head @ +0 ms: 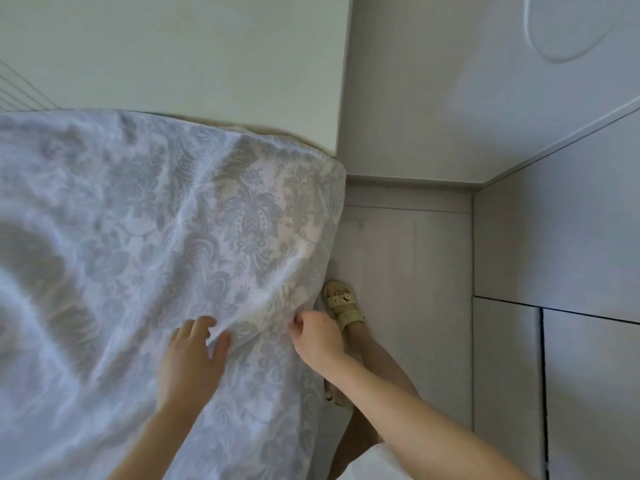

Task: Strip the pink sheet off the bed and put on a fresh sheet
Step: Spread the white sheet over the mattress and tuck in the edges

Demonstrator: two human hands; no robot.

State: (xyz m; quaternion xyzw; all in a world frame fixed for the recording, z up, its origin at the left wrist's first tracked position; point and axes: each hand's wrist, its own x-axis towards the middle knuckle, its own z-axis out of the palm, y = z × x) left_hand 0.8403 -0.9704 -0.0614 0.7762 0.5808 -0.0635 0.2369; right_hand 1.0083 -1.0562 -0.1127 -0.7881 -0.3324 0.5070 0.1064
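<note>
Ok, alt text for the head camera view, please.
A right hand pinches the hanging edge of a grey floral sheet; the left hand rests open on it. A sandalled foot stands on the pale floor beside.

Illumination is soft, diffuse and moderately bright, with a cool cast; the source is not in view. No glare or hard shadows noted. The white sheet with grey-blue floral print (242,216) is sharp right of centre. Its left portion is smeared, the pattern lost, with broad dim grey patches in the folds. Wide-angle distortion bows the grey cabinet panels (571,244) at right and stretches shapes along the bottom edge. The pale cream wall (173,46) is evenly lit.
</note>
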